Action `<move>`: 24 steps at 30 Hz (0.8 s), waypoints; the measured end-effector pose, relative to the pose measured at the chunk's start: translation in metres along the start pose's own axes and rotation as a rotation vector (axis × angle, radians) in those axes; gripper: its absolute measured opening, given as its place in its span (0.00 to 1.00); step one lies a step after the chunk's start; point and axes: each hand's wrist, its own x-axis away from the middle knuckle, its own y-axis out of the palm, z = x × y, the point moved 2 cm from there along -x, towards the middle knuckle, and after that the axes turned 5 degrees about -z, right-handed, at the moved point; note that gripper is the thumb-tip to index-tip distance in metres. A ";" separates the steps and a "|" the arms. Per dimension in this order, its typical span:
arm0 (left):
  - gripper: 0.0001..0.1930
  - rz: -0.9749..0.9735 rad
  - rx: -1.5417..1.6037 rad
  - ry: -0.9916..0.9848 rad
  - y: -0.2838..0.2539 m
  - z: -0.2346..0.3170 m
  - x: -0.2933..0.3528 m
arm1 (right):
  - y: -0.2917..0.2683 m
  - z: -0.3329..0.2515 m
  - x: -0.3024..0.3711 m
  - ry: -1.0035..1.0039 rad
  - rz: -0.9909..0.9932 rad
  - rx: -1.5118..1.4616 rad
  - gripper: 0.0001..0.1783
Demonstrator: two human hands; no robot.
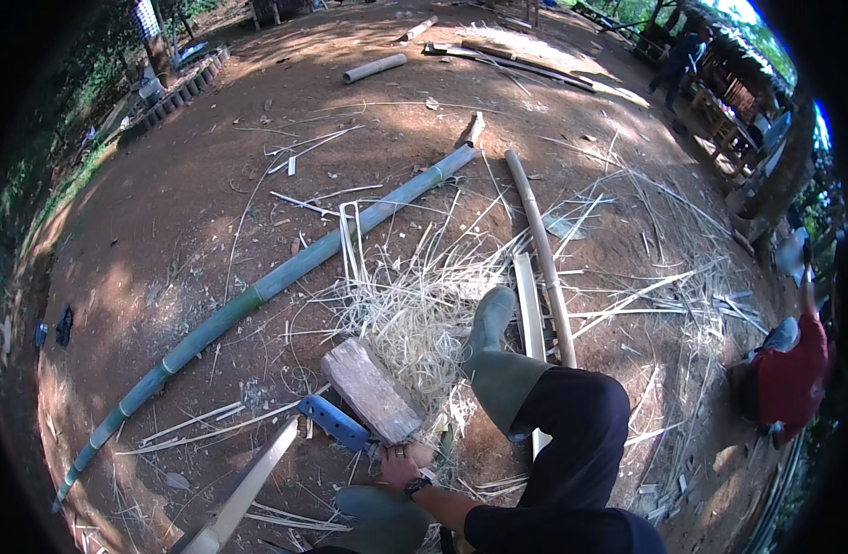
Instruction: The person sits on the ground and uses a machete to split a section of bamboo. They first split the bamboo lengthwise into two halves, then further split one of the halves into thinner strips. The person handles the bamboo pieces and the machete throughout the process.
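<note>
Rough brown wood makes up the squared block (373,391), which lies aslant on bare earth (179,277) just beyond the right hand (401,468). That hand is low at the block's near end, with a dark watch (417,486) on its wrist; its fingers look bent, but I cannot tell whether they grip anything or touch the wood. A blue object with holes (334,423) lies just beside the block, on its left.

Beyond the block and to its right spreads a tangled heap of pale shavings (415,300). One green boot (493,323) stands to the block's right, against this heap; another boot (382,519) is on the near side of the block. A pale split length of bamboo (244,489) slants up from the lower edge, left of the block and nearer.

Farther left of the block, a long green bamboo pole (299,261) runs diagonally and passes beyond it. To the block's right, past the first boot, lie a thinner brown pole (539,249) and a split bamboo channel (527,305). Well apart, far to the block's right, a person in a red shirt (793,379) is low to the ground.
</note>
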 end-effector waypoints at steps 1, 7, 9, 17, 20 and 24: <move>0.22 0.004 0.004 0.008 -0.002 0.002 0.000 | 0.001 -0.003 -0.002 0.008 0.016 0.000 0.38; 0.22 0.050 0.068 -0.143 -0.009 -0.008 0.003 | -0.015 -0.014 0.014 0.031 -0.152 -0.459 0.28; 0.22 0.089 0.099 -0.228 -0.019 -0.013 0.000 | -0.047 -0.013 0.014 -0.096 -0.271 -0.683 0.28; 0.26 -0.148 0.194 -0.234 -0.020 -0.029 -0.006 | -0.178 0.069 0.079 -0.376 0.188 -1.076 0.29; 0.27 -0.101 0.306 -0.365 -0.004 -0.013 -0.007 | -0.251 0.090 0.139 -0.252 0.190 -1.120 0.28; 0.25 -0.222 0.191 -0.317 0.001 -0.021 -0.002 | -0.296 0.128 0.202 -0.230 0.406 -1.090 0.25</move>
